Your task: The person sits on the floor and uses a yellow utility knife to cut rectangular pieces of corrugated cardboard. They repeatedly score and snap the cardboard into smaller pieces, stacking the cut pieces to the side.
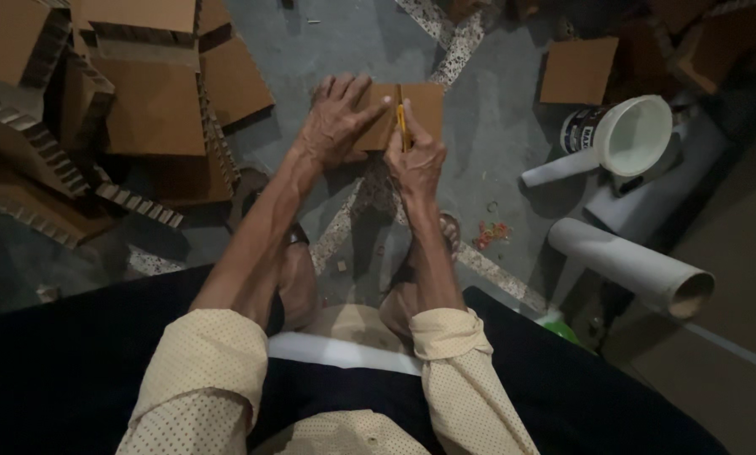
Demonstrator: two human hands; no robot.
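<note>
A small brown cardboard piece (pixel 424 103) is held up in front of me over the floor. My left hand (pixel 334 122) lies flat on its left half, fingers spread, pressing it. My right hand (pixel 417 162) grips a yellow-handled cutter (pixel 401 126) that stands upright against the middle of the cardboard. Both forearms reach out from rolled cream dotted sleeves, and my knees and feet show below the hands.
Stacks of honeycomb cardboard slabs (pixel 154 105) fill the left. Another cardboard square (pixel 578 70) lies at the upper right, beside a white bucket (pixel 635 135) on its side. White tubes (pixel 626 261) lie at the right. Small red scraps (pixel 491 233) dot the grey floor.
</note>
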